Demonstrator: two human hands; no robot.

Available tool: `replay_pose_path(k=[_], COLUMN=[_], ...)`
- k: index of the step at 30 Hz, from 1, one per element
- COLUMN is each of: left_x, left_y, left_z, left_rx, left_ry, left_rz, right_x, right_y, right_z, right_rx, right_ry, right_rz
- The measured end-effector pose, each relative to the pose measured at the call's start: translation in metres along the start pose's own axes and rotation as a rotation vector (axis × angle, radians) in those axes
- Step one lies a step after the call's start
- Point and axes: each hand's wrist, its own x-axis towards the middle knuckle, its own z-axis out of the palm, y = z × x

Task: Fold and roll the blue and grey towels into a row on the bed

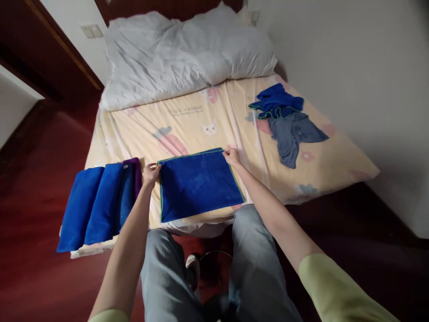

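Observation:
A blue cloth [201,185] with a green-stitched edge lies flat as a rectangle at the bed's front edge. Its far left corner is pinched in my left hand [151,173]. My right hand [231,156] grips the far right corner between thumb and fingers. Left of the cloth, folded blue cloths [80,205] lie side by side, with a purple one [136,179] at their right end. Towards the right of the bed, a crumpled blue cloth [279,100] rests against a crumpled grey cloth [291,136].
The bed [140,129] has a pale yellow patterned sheet. A bunched white quilt [191,53] lies across its far end. A wall [351,89] rises on the right. My knees are at the bed's front edge, above a dark red floor [30,214].

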Motion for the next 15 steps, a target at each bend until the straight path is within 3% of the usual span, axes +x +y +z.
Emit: replay_pose_path(k=[4,10,13,15], left_x=[0.017,0.024,0.016,0.000], left_y=[0.008,0.011,0.012,0.013], left_z=[0.007,0.004,0.004,0.006], left_rx=[0.018,0.039,0.068,0.090], left_ry=[0.036,0.137,0.133,0.179], left_rz=[0.046,0.084,0.115,0.214], right_x=[0.016,0.029,0.025,0.010], right_y=[0.005,0.006,0.001,-0.005], right_z=[0.004,0.006,0.010,0.014], right_rx=[-0.021,-0.023,-0.061,-0.108], right_ry=[0.034,0.098,0.136,0.204], right_rz=[0.028,0.070,0.020,-0.105])
